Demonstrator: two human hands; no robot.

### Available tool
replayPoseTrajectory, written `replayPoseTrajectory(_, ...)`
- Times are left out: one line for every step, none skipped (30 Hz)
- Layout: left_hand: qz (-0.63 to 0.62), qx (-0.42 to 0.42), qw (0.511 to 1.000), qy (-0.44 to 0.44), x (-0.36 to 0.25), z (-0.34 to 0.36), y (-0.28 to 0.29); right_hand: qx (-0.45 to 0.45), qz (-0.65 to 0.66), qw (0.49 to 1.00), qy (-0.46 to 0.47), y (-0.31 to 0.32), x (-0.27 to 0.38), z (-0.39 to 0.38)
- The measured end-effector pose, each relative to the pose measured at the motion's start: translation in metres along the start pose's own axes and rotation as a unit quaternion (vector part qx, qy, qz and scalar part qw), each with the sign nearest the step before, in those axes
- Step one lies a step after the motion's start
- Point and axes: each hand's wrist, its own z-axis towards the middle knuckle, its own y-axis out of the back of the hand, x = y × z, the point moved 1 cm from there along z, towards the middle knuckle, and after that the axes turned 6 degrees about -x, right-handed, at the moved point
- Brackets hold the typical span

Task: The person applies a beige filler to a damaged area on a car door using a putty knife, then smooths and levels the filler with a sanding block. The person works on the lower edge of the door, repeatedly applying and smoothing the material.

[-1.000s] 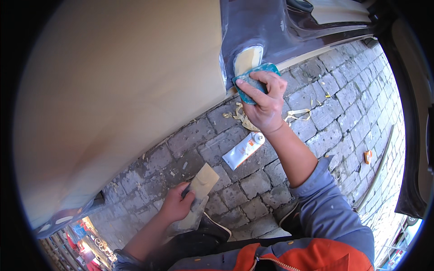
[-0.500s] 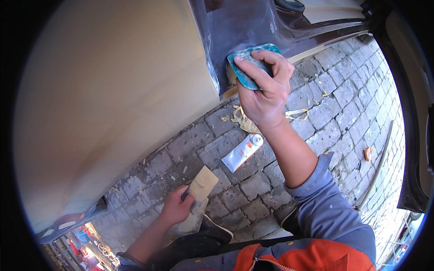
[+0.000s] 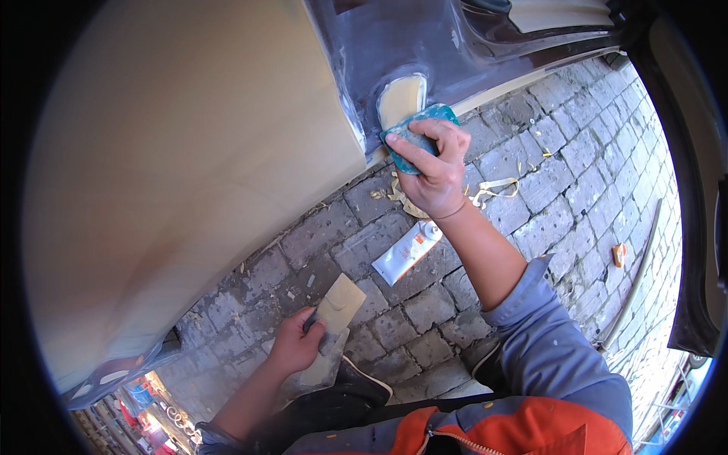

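Note:
My right hand grips a teal plastic filler spreader smeared with pale paste, fingers on top. Its edge meets the lower rim of a dark brown car body panel. Just above it, a cream patch of filler with a whitish border shows on the panel. Lower left, my left hand is closed on the dark grip of a putty knife, its blade coated in tan filler. Beneath that lies another flat, paste-covered piece; whether the hand holds it too is hidden.
A white and orange tube lies on the stone paving. Crumpled yellowish tape strips lie beside my right wrist, and a small orange item farther right. A large beige panel fills the left; a dark door edge stands right.
My right hand has drawn the teal spreader down and slightly left to the panel's lower edge, uncovering the cream filler patch. My left hand has barely moved.

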Motion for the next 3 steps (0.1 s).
replayPoseTrajectory(0.006,0.001,1.000,-0.001,0.0001,0.0001,0.0001,0.005,0.000,1.000,-0.003,0.0004,-0.0009,-0.0026)
replayPoseTrajectory(0.012,0.001,1.000,-0.002,0.0011,-0.0002,0.0010,0.010,0.001,1.000,-0.006,0.0004,-0.0005,-0.0041)
replayPoseTrajectory(0.018,0.002,1.000,-0.003,0.0025,-0.0005,0.0019,0.025,-0.010,1.000,-0.006,0.0023,0.0013,-0.0034)
